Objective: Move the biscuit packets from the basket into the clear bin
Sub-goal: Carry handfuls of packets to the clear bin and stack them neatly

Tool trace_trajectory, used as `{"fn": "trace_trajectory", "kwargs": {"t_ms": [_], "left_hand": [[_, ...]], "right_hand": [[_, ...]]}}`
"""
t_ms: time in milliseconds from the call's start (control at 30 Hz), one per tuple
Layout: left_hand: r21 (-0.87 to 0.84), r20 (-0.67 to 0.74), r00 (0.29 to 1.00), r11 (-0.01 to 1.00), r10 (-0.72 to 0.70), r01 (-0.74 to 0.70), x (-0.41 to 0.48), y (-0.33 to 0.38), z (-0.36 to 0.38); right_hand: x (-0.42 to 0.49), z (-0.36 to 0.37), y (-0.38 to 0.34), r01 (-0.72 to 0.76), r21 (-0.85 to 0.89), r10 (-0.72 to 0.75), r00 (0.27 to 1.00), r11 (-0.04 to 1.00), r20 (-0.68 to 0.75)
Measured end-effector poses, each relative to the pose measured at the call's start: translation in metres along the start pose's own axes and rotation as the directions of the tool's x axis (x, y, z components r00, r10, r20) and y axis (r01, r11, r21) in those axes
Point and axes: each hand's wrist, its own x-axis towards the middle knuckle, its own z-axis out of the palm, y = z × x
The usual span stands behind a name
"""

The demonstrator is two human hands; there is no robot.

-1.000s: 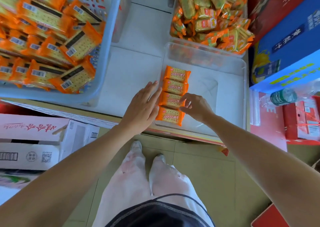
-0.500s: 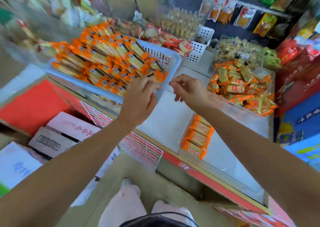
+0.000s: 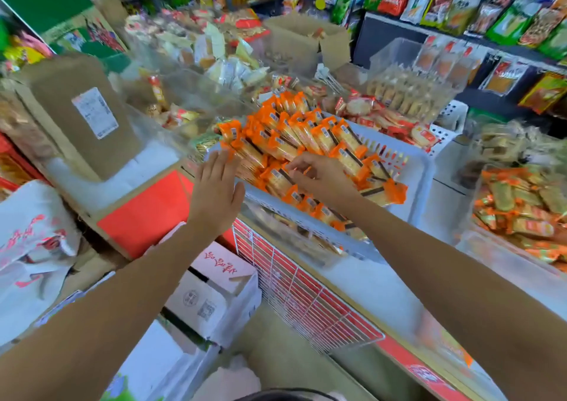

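Reaching over the near edge of the bench (image 3: 368, 281), the left hand (image 3: 216, 186) lay flat, fingers straight, at the near-left corner of the basket (image 3: 425, 167), its fingertips at the outermost biscuit packets (image 3: 306, 137). The right hand (image 3: 322, 176), deeper in of the two hands, curled its fingers onto a packet directly beneath, though I cannot tell whether it gripped. Beyond, the packets lay heaped, long axes mostly slanting far-left to near-right.
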Motion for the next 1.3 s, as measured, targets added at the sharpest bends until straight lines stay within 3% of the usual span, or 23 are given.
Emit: {"fn": "trace_trajectory", "kwargs": {"t_ms": [167,300,400,600,767,867,933,967,1033,1100,1233,1300], "left_hand": [[-0.048,0.128,0.992,0.999,0.018,-0.012,0.020,-0.059,0.008],[-0.108,0.204,0.977,0.993,0.069,-0.047,0.023,-0.078,0.018],[-0.109,0.221,0.968,0.990,0.117,-0.095,0.021,-0.090,0.025],[-0.125,0.191,0.968,0.982,0.161,-0.139,0.024,-0.095,0.025],[-0.189,0.146,0.975,0.972,0.167,-0.138,0.027,-0.094,0.014],[-0.358,-0.011,0.991,0.924,0.136,-0.131,0.035,-0.081,0.002],[-0.544,-0.047,0.998,0.837,0.044,-0.063,0.043,-0.068,-0.005],[-0.668,-0.004,1.000,0.744,-0.012,0.006,0.048,-0.061,-0.007],[-0.882,0.130,0.986,0.442,-0.101,0.162,0.060,-0.047,-0.015],[-0.957,0.208,0.964,0.170,-0.166,0.235,0.069,-0.040,-0.018],[-0.967,0.245,0.937,0.013,-0.248,0.256,0.076,-0.039,-0.027],[-0.970,0.239,0.931,-0.019,-0.276,0.243,0.077,-0.043,-0.031]], "right_hand": [[0.051,0.043,-0.009,-0.044,-0.053,0.042,0.998,0.998,-0.038],[0.078,0.069,-0.014,-0.051,-0.087,0.057,0.996,0.995,0.068],[0.091,0.086,-0.016,-0.047,-0.180,0.072,0.988,0.983,0.134],[0.101,0.094,-0.013,-0.017,-0.286,0.047,0.994,0.958,0.097],[0.099,0.077,-0.018,0.042,-0.166,-0.043,0.999,0.985,-0.003],[0.097,0.057,-0.025,-0.051,0.109,0.062,0.993,0.993,-0.096],[0.097,0.046,-0.030,-0.126,0.405,0.184,0.977,0.905,-0.107],[0.096,0.042,-0.032,-0.151,0.539,0.242,0.965,0.828,-0.101],[0.096,0.037,-0.033,-0.171,0.713,0.315,0.946,0.680,-0.073],[0.095,0.036,-0.032,-0.183,0.778,0.333,0.942,0.601,-0.035],[0.095,0.041,-0.030,-0.230,0.769,0.340,0.940,0.596,0.018],[0.096,0.044,-0.028,-0.245,0.747,0.287,0.955,0.618,0.076]]}}
